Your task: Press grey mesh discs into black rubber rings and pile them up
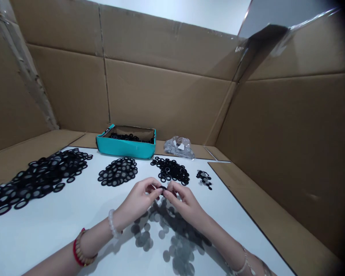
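Observation:
Between the fingertips of both hands is a small black ring [163, 188], held above the white tabletop. My left hand [142, 197] pinches its left side, and my right hand [184, 199] grips it from the right. Whether a disc sits inside the ring cannot be made out. Under and in front of the hands lie many loose grey translucent discs [178, 253], partly shaded and partly covered by my right forearm. Just beyond my right hand is a pile of black rings [172, 170].
At left spreads a large heap of black rings with grey centres [43, 176]; a smaller similar pile [118, 171] lies nearer the middle. A teal box [125, 147] holding black rings and a clear plastic bag [179, 147] stand at the back. Small black pieces [204, 178] lie right. Cardboard walls [166, 88] surround the table.

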`<state>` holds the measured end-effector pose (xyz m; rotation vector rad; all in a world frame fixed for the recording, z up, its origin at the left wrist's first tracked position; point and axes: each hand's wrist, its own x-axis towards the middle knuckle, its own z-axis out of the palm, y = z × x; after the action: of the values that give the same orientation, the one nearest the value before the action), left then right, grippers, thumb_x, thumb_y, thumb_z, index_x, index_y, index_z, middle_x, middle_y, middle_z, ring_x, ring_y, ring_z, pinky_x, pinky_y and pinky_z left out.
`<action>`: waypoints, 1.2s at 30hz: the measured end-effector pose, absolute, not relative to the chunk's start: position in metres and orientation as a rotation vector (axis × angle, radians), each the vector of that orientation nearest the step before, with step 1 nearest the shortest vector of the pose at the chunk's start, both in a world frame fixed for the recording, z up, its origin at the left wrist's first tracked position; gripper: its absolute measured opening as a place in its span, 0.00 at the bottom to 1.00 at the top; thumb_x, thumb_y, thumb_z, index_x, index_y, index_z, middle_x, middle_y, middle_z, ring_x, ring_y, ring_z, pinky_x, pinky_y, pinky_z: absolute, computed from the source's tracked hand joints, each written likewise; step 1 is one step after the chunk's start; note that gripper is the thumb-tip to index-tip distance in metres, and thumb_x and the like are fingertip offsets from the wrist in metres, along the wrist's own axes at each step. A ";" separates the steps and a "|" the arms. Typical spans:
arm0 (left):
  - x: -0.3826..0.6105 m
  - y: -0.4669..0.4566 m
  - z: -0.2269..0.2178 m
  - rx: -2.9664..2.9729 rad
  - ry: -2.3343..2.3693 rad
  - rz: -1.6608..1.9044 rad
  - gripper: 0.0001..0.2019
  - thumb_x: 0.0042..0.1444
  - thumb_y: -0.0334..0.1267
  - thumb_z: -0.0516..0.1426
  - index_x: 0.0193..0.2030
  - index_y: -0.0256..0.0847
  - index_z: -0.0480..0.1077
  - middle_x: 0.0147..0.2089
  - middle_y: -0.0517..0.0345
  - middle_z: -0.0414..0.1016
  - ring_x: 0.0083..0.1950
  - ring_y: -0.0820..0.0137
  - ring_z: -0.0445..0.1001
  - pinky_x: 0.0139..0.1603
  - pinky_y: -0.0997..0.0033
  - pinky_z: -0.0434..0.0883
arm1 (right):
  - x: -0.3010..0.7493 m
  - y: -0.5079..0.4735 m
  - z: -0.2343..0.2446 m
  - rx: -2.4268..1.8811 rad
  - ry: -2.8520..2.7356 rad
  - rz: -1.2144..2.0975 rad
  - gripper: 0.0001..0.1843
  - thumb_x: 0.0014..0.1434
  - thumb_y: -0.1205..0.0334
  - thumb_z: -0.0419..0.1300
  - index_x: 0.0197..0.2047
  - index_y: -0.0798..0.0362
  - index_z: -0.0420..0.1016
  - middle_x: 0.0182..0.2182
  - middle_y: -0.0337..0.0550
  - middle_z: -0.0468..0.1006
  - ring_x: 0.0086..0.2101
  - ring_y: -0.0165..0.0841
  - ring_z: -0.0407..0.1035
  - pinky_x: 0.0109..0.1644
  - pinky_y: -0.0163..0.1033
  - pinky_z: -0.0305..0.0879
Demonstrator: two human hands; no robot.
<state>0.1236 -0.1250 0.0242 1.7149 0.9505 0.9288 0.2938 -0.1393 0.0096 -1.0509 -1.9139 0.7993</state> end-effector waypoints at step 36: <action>0.125 -0.126 0.019 1.609 0.844 0.923 0.07 0.57 0.39 0.52 0.34 0.38 0.67 0.30 0.59 0.70 0.31 0.72 0.67 0.31 0.75 0.64 | 0.295 -0.139 0.011 -0.897 -1.999 0.797 0.14 0.61 0.62 0.51 0.25 0.52 0.55 0.25 0.35 0.62 0.28 0.29 0.57 0.34 0.33 0.54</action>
<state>0.1253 -0.1255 0.0187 1.6094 0.8436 0.9228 0.2946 -0.1391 0.0105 -0.8970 -1.9992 0.7974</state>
